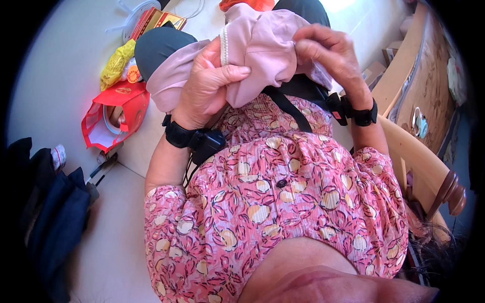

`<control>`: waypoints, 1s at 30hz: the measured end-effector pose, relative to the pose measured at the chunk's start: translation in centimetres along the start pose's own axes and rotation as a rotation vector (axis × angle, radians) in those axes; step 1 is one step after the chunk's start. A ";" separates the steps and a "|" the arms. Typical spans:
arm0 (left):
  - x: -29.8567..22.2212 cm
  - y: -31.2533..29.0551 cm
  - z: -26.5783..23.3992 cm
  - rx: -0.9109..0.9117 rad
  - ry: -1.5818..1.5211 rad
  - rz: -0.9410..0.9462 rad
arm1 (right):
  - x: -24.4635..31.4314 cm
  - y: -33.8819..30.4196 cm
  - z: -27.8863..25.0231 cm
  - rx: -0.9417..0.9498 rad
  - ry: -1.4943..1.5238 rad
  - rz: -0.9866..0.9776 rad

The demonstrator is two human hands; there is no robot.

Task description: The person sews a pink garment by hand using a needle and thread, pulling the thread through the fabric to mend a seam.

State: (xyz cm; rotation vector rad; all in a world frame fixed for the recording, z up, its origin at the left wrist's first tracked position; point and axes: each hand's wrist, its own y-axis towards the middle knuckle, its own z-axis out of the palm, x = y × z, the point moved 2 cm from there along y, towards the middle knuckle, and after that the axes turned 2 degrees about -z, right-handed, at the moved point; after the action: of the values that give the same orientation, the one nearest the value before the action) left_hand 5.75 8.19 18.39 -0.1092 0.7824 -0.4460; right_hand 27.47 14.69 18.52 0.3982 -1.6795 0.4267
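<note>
A pale pink cloth garment (265, 43) with a white trim along one edge lies gathered over my lap. My left hand (209, 83) grips it beside the trim, thumb on top of the fabric and fingers behind it. On the other side, my right hand (331, 53) is closed in a pinch at a fold of the same cloth. Whether a small thing such as a needle is between those fingertips is too small to make out. Both wrists wear black straps with small black boxes.
To the left on the floor stand a red paper bag (136, 108) and a yellow bag (117, 63). Dark clothes (58, 217) hang at the lower left. A curved wooden chair arm (417, 156) is close by my right elbow, with a wood-edged surface beyond it.
</note>
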 end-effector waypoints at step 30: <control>-2.9 -0.1 1.0 0.031 -0.073 0.191 | 4.4 -1.6 -5.1 -0.465 -0.513 -0.477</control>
State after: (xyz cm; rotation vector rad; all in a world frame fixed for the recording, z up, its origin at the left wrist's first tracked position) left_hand 4.62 9.26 21.07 -0.0208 0.7064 -0.2715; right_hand 32.01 15.69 23.68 0.5693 -2.0248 -0.4510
